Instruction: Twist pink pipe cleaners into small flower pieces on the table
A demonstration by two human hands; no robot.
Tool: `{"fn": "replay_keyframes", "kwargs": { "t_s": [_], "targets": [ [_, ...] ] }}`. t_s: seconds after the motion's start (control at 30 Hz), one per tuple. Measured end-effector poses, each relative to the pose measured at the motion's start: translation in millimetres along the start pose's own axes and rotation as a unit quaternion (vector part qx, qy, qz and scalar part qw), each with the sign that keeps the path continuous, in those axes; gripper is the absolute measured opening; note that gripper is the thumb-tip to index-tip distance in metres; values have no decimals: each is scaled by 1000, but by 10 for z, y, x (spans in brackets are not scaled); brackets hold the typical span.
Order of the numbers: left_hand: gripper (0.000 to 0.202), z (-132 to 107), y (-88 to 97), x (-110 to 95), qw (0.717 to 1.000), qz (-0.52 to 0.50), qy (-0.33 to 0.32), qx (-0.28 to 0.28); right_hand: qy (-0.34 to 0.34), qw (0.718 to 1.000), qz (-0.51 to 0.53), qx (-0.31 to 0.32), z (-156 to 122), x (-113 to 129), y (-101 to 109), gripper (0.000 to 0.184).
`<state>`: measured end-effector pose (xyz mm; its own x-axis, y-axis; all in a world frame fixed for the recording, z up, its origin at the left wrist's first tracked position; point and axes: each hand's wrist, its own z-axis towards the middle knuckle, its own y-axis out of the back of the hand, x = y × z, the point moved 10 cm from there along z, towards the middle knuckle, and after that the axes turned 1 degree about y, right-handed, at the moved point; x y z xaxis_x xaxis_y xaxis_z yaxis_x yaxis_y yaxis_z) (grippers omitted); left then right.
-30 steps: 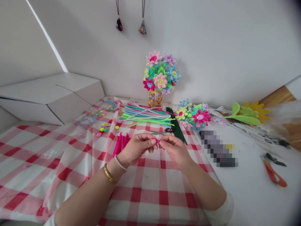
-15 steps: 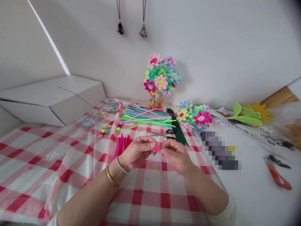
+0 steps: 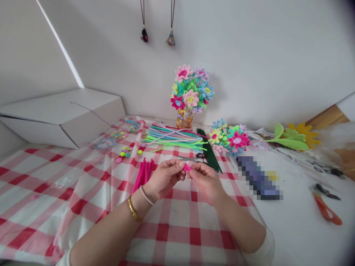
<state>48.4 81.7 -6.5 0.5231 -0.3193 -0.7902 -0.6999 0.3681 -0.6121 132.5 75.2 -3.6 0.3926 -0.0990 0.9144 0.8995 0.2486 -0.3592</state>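
A short bent piece of hot-pink pipe cleaner (image 3: 187, 168) is pinched between the fingertips of both hands, above the checked cloth. My left hand (image 3: 167, 177) holds its left end with thumb and forefinger; my right hand (image 3: 206, 181) grips the right end. The fingers partly cover the piece. Just left of my left hand lies a bunch of hot-pink pipe cleaners (image 3: 142, 173). Scissors (image 3: 198, 158) with dark handles lie behind the hands, partly hidden by them.
Colourful pipe cleaners (image 3: 174, 137) and dark green stems (image 3: 210, 153) lie behind the hands. Pompoms (image 3: 126, 152) are at left, near a white box (image 3: 91, 114). A jar of fuzzy flowers (image 3: 191, 92) stands at the back. More flowers (image 3: 234, 138) and orange-handled pliers (image 3: 327, 208) are at right.
Both hands stay pinched on the pink piece, which has turned slightly and risen a little in view. The whole view has shifted slightly.
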Motion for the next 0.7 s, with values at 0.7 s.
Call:
{"fn": "replay_keyframes", "kwargs": {
  "t_s": [0.7],
  "targets": [
    [13, 5, 90, -83, 996, 54, -35, -58, -50, 999, -14, -18, 10, -93, 38, 8]
  ]
}}
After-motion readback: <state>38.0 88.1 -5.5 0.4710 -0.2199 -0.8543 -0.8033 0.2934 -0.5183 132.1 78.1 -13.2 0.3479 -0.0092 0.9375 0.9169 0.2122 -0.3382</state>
